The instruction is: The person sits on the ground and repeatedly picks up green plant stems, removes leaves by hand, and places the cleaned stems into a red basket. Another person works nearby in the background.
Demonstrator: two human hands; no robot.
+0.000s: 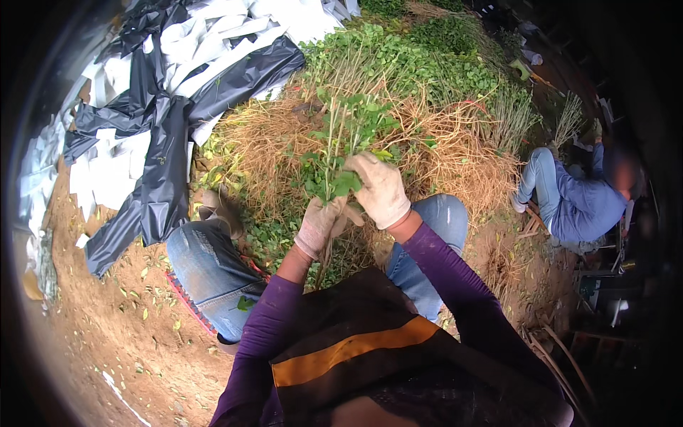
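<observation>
A small bunch of leafy green plant stems (332, 152) stands upright in front of me. My left hand (319, 221), in a pale work glove, is closed around its lower part. Below that fist, thin brownish stem ends (323, 267) run down towards my lap. My right hand (379, 188), gloved as well, is at the leaves just above the left one, its fingers bent against a green leaf (346, 182). Whether those fingers pinch the leaf or a stem is hidden. Loose leaves (277, 243) cover the ground between my knees.
Beyond my hands lies a large heap of leafy plants (395, 58) with tan bare roots (453, 149). Black plastic sheeting (165, 160) and white strips (213, 37) lie at left. A person (581, 197) sits at right, near bundled stems (569, 120). A red crate edge (187, 301) shows under my left leg.
</observation>
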